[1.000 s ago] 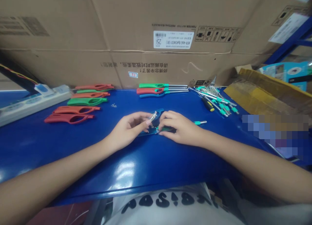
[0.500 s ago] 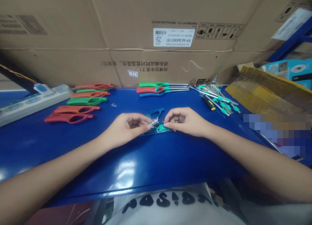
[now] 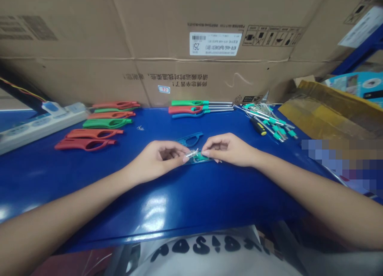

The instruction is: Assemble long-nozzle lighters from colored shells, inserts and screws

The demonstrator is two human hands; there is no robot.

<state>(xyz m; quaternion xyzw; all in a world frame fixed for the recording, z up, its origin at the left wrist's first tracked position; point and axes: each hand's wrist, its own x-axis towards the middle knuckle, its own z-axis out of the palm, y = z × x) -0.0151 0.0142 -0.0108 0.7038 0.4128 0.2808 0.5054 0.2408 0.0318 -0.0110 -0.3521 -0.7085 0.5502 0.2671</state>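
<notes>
My left hand (image 3: 160, 160) is closed, its thumb and fingers pinching a small clear tube with a silvery end (image 3: 190, 153), perhaps a lighter's gas tank. Just under and beyond the tube lies a blue lighter handle shell (image 3: 193, 140) on the table. A green part (image 3: 202, 156) with a thin pale wire sits by its near side, partly hidden by my fingers. Over the right end of that green part, my right hand (image 3: 231, 150) is closed in a pinch. What its fingertips grip is too small to make out.
Red, orange and green handle shells (image 3: 92, 133) lie at left beside a white power strip (image 3: 44, 126). Lighters with metal rods (image 3: 203, 108) lie at the back. Rods with green ends (image 3: 273, 124) and a yellow-black screwdriver (image 3: 258, 125) are at right, near a taped carton (image 3: 326, 110).
The clear tube in my left hand has shifted slightly right, over the green part. More of the blue shell's loop shows. My right hand stays nearly in place, still pinched.
</notes>
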